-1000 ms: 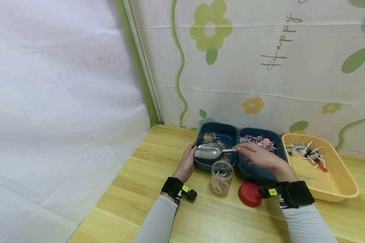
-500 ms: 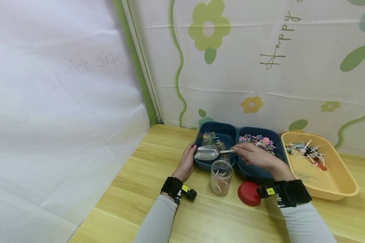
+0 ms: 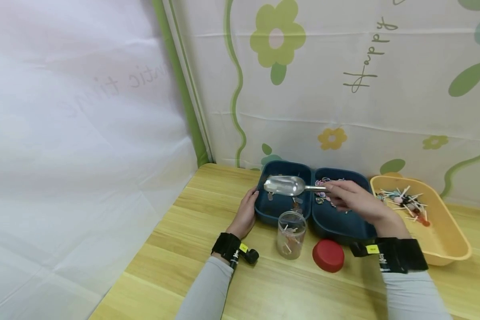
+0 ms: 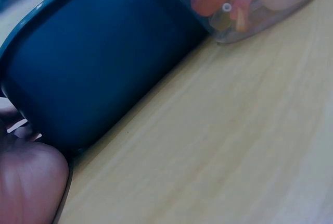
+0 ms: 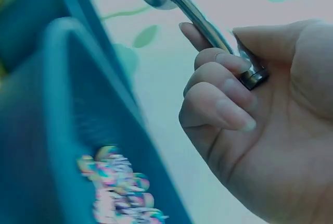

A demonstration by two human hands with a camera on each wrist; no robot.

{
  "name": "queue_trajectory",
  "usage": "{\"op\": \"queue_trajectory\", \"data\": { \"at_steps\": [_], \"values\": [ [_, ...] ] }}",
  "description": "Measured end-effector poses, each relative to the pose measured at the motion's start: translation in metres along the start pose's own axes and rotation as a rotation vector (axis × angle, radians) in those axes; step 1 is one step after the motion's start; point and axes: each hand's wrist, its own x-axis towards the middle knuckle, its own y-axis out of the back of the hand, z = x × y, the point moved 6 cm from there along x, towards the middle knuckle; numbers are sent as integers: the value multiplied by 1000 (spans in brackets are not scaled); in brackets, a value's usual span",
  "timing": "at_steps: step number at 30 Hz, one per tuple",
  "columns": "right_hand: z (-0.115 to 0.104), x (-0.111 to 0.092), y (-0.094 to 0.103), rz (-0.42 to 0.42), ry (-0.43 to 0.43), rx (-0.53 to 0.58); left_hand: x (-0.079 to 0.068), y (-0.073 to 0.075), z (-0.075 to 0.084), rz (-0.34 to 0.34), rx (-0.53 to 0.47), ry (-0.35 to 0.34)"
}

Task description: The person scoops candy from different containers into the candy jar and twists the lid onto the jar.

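My right hand (image 3: pixel 354 200) grips the handle of a metal scoop (image 3: pixel 285 185), held over the left compartment of a dark blue two-part tray (image 3: pixel 270 218). In the right wrist view, curled fingers and the thumb wrap the scoop's handle (image 5: pixel 200 18). My left hand (image 3: pixel 245 215) holds the tray's left side, thumb at the rim; its fingers are partly hidden behind the corner in the left wrist view. Small brownish pieces (image 3: pixel 297 201), some with white sticks, lie in the left compartment, partly covered by the scoop. A clear jar (image 3: pixel 291 235) in front contains translucent coloured pieces with sticks.
A red lid (image 3: pixel 328 256) lies right of the jar on the wooden table (image 3: pixel 288 293). The tray's right compartment has colourful striped pieces (image 5: pixel 119 187). A yellow bin (image 3: pixel 444 240) with several stick candies stands at the right. A patterned curtain (image 3: pixel 288 102) hangs close behind.
The scoop has moved up, back and to the right with my right hand, from the compartment's front left. My left hand has stayed put.
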Motion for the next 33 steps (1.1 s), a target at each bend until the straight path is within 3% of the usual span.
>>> {"op": "queue_trajectory", "data": {
  "at_steps": [7,11,16,23,33],
  "values": [
    [-40,-33,28,78,124,-46,1,0,1,-9,-16,1],
    [-60,-54,39,180,148,-193,2,0,1,-14,-15,-4],
    [-79,-76,45,269,105,-420,2,0,1,-23,-19,-4],
    [-96,-87,34,266,130,-599,1,-1,0,-26,-21,2],
    [-95,-91,35,270,59,-705,2,-2,-1,-24,-23,1]
  ]
}}
